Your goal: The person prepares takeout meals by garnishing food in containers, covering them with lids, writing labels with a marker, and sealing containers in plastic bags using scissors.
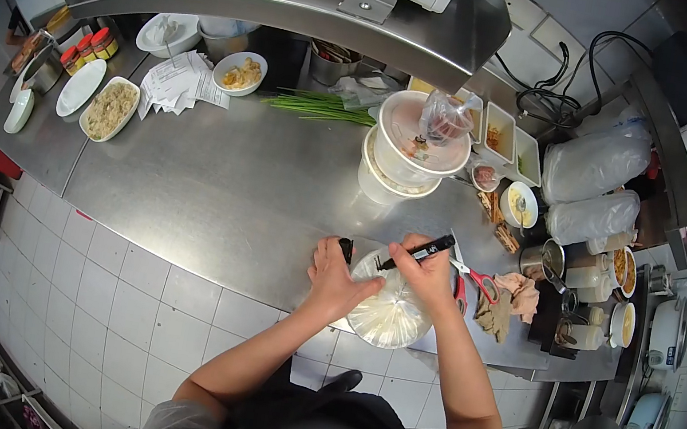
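Note:
My right hand [426, 274] grips a black marker [428, 248], its tip touching the top of a round container wrapped in clear plastic [386, 316] at the counter's front edge. A few short dark marks show near the tip. Between the fingers of my left hand [334, 283] is a black marker cap [345, 248], while the thumb of that hand rests on the wrapped container. Just right of my right hand lie red-handled scissors [485, 285], partly hidden by it, and crumpled cloths [494, 315].
Two stacked white tubs [404, 170] stand behind my hands, beside green stalks [316, 105]. Paper slips [180, 84] and a dish of rice-like food [111, 109] lie left. Steel pots [543, 258] and plastic-bagged stacks [598, 165] crowd the right. A steel shelf [294, 18] overhangs the back.

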A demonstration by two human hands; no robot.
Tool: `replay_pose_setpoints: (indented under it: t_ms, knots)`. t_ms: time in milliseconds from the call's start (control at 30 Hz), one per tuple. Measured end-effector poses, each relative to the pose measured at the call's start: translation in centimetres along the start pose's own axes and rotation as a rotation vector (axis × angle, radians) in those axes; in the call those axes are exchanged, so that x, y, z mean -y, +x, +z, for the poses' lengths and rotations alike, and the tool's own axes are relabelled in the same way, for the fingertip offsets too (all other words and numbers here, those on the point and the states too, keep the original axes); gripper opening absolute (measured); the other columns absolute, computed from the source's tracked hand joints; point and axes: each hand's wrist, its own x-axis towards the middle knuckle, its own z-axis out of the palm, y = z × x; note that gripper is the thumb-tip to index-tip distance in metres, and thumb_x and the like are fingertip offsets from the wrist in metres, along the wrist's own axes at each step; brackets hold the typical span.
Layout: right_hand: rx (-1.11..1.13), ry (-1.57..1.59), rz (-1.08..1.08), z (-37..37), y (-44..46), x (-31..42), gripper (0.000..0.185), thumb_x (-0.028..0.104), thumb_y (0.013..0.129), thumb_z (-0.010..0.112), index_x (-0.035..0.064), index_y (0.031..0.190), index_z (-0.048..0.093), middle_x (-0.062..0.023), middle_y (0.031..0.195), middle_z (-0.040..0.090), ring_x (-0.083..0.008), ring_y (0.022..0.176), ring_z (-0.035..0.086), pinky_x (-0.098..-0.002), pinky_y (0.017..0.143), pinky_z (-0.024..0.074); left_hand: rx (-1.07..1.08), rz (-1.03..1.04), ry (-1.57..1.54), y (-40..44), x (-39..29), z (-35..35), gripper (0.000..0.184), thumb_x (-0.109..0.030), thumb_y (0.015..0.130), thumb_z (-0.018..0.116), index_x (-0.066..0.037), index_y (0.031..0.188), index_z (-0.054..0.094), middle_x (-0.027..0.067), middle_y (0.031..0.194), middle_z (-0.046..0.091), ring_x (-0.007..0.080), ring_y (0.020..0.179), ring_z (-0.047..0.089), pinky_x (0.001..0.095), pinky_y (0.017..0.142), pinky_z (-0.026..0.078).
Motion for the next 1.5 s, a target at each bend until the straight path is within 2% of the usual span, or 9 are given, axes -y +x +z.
replay_pose_setpoints:
  t_ms: [200, 400, 500, 600, 800, 1000, 1200, 1400, 1500]
  knots:
    - [-0.012, -0.087, -0.042, -0.3, 0.3, -0.9, 0.019, 0.008, 0.076, 0.065, 0.0006, 0.061, 0.055, 0.0005, 0.054, 0.05, -0.0065, 0.052, 0.043, -0.0244, 0.049, 0.0331, 0.01, -0.007, 0.008, 0.1, -0.1, 0.0, 0.074, -0.033, 0.06, 0.076, -0.003, 0.112, 0.033, 0.0127, 0.111, 0.035, 0.0314, 0.109, 0.034, 0.046, 0.088, 0.027]
    - [0.001, -0.004, -0.056, -0.3, 0.7, 0.3, 0.018, 0.006, 0.075, 0.063, 0.0008, 0.061, 0.055, 0.0003, 0.054, 0.049, -0.0062, 0.052, 0.042, -0.0239, 0.048, 0.0325, 0.022, -0.011, 0.009, 0.0, -0.1, -0.1, 0.073, -0.033, 0.06, 0.076, -0.004, 0.111, 0.033, 0.0126, 0.111, 0.035, 0.0312, 0.11, 0.033, 0.046, 0.088, 0.027]
    - [-0.094, 0.1, 0.021, -0.6, 0.7, -0.3, 0.018, 0.005, 0.075, 0.063, 0.0008, 0.06, 0.054, 0.0005, 0.053, 0.048, -0.0057, 0.052, 0.041, -0.024, 0.048, 0.0319, 0.02, -0.003, -0.002, 0.1, 0.0, 0.0, 0.073, -0.033, 0.061, 0.076, -0.003, 0.112, 0.032, 0.0127, 0.111, 0.035, 0.0313, 0.11, 0.033, 0.0459, 0.089, 0.026]
    - [-0.018, -0.026, -0.049, -0.7, 0.5, -0.4, 0.024, 0.003, 0.077, 0.062, 0.0038, 0.058, 0.048, 0.0038, 0.055, 0.043, -0.0053, 0.052, 0.037, -0.0235, 0.049, 0.0287, 0.024, 0.004, -0.016, -0.1, 0.1, 0.0, 0.074, -0.033, 0.061, 0.075, -0.003, 0.112, 0.032, 0.0128, 0.111, 0.035, 0.0313, 0.11, 0.033, 0.0459, 0.089, 0.026]
    - [-0.103, 0.003, -0.076, -0.1, 0.1, -0.1, 0.025, 0.003, 0.077, 0.062, 0.0037, 0.057, 0.047, 0.0035, 0.054, 0.042, -0.0055, 0.051, 0.036, -0.0238, 0.049, 0.0291, 0.016, 0.013, -0.014, 0.0, 0.3, 0.1, 0.075, -0.034, 0.061, 0.075, -0.002, 0.113, 0.032, 0.0128, 0.111, 0.035, 0.0312, 0.11, 0.034, 0.0463, 0.089, 0.026]
    - [-0.053, -0.075, -0.115, -1.1, 0.4, -1.2, 0.022, 0.006, 0.076, 0.063, 0.0009, 0.058, 0.051, 0.0014, 0.053, 0.047, -0.0057, 0.051, 0.04, -0.0245, 0.048, 0.0313, 0.019, 0.016, -0.02, 0.0, 0.4, 0.1, 0.075, -0.034, 0.061, 0.075, -0.002, 0.114, 0.032, 0.0128, 0.11, 0.036, 0.0306, 0.11, 0.035, 0.0458, 0.088, 0.026]
    - [-0.152, 0.133, 0.036, -1.0, 0.3, -0.3, 0.024, 0.006, 0.076, 0.063, 0.0013, 0.057, 0.049, 0.0002, 0.055, 0.047, -0.006, 0.053, 0.041, -0.024, 0.05, 0.0314, 0.03, 0.011, -0.024, 0.0, 0.3, 0.1, 0.074, -0.034, 0.062, 0.075, -0.001, 0.113, 0.032, 0.0132, 0.111, 0.035, 0.0306, 0.109, 0.035, 0.0451, 0.087, 0.027]
    - [-0.083, -0.09, -0.076, -1.9, 0.2, -1.4, 0.024, 0.006, 0.076, 0.062, 0.0019, 0.056, 0.049, 0.0021, 0.052, 0.045, -0.006, 0.051, 0.039, -0.0243, 0.048, 0.0312, 0.019, 0.015, -0.023, 0.1, 0.4, 0.2, 0.072, -0.034, 0.062, 0.075, -0.002, 0.112, 0.033, 0.0132, 0.111, 0.035, 0.0303, 0.109, 0.035, 0.0444, 0.087, 0.027]
    - [-0.157, 0.027, -0.075, -1.2, 0.1, -1.0, 0.024, 0.005, 0.076, 0.062, 0.0019, 0.056, 0.049, 0.0022, 0.051, 0.045, -0.0059, 0.049, 0.038, -0.0246, 0.048, 0.031, 0.025, 0.013, -0.025, 0.0, 0.4, 0.1, 0.072, -0.034, 0.062, 0.074, -0.002, 0.112, 0.034, 0.0133, 0.111, 0.035, 0.0303, 0.11, 0.035, 0.0442, 0.087, 0.027]
